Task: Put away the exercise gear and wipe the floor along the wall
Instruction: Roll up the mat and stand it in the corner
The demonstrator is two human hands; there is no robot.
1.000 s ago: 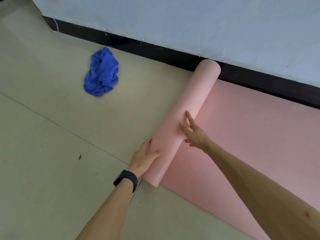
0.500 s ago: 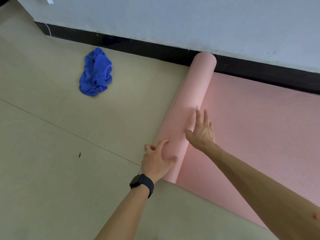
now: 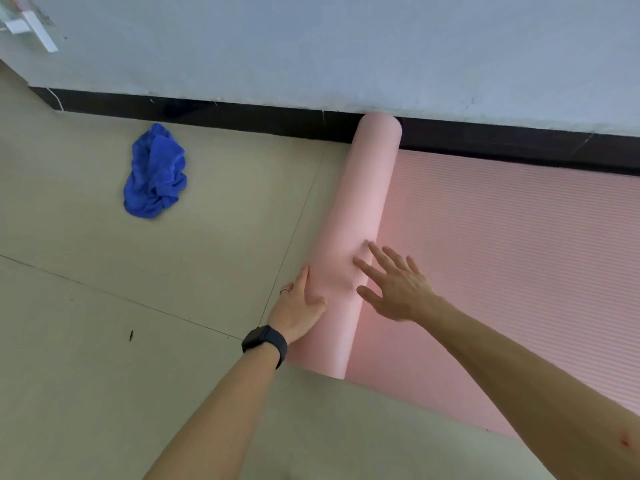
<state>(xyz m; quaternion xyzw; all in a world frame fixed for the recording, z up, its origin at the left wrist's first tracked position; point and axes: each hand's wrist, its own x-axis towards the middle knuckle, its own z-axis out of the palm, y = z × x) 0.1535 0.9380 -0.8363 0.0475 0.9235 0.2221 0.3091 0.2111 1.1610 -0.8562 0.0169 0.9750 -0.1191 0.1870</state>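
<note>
A pink exercise mat lies on the floor, its left part rolled into a thick roll [image 3: 360, 209] and the flat ribbed part [image 3: 502, 258] stretching right along the wall. The roll's far end touches the black baseboard. My left hand [image 3: 299, 308], with a ring and a black watch on the wrist, presses flat against the roll's left side near its close end. My right hand [image 3: 394, 282] rests with spread straight fingers on the roll's right side, where roll meets flat mat. A crumpled blue cloth [image 3: 156, 173] lies on the floor to the left, near the wall.
A grey wall with a black baseboard [image 3: 242, 116] runs across the top. Beige floor tiles [image 3: 121, 375] with thin seams fill the left and bottom. A white fixture [image 3: 31, 27] hangs on the wall at the top left corner.
The roll has turned further right over the flat mat and sits more upright in view. Both hands shifted with it, fingers flattening against its sides. The view swung a little.
</note>
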